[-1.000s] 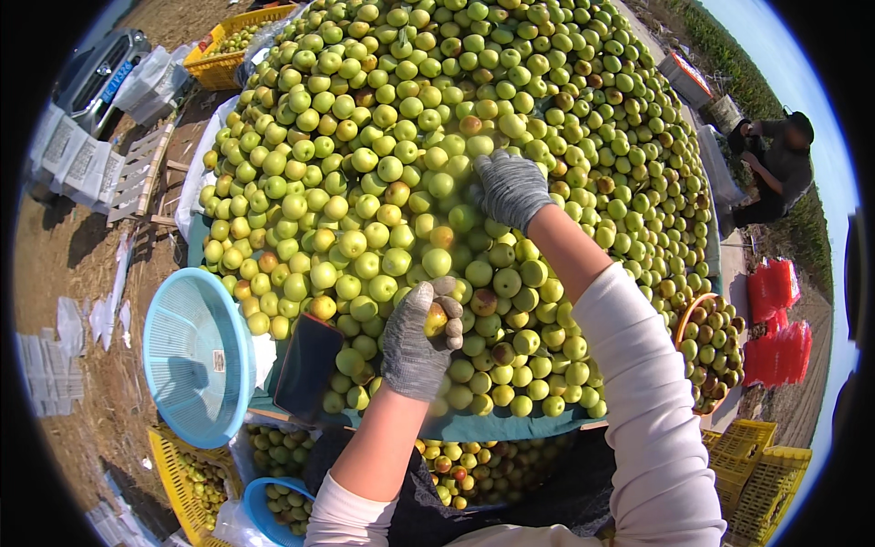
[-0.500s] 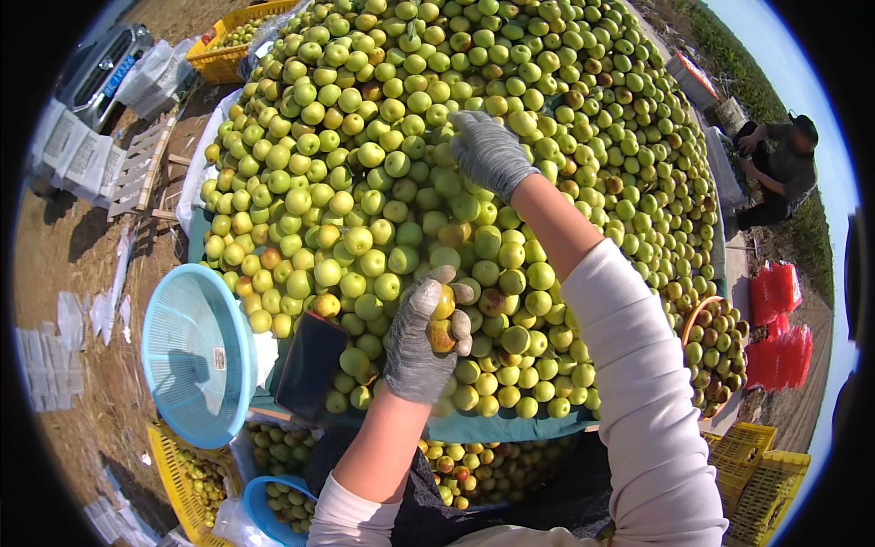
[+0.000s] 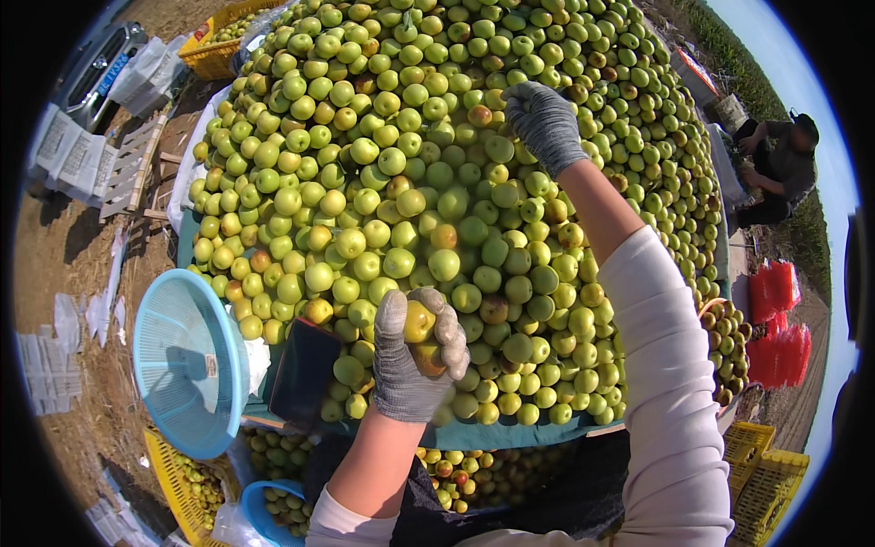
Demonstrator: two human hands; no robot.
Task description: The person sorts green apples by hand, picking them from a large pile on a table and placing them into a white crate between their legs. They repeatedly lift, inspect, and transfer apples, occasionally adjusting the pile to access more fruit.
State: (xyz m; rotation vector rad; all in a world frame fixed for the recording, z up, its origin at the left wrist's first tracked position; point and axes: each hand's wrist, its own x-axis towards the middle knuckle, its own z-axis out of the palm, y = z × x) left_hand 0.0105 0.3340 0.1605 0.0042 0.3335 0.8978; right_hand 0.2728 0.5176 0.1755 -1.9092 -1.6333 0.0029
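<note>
Gloved hands (image 3: 410, 365) (image 3: 549, 129), left around fruit (image 3: 418, 322)

Open air is running above the fruit heap (image 3: 444, 264), with obstacles crowding its near left corner.
Between the left hand (image 3: 415, 360) and the right hand (image 3: 547, 126), a diagonal lane is lying open just over the heap, whose packed surface is blocking any lower pass. The right sleeve (image 3: 670, 392) is crossing the near right side, screening that lane from the fruit beyond it. To the left, the dark flat panel (image 3: 305, 374) and the wide blue basket (image 3: 182, 365) are hemming in the left hand's outer side; beyond them, the air above the heap's left slope is offering room.
</note>
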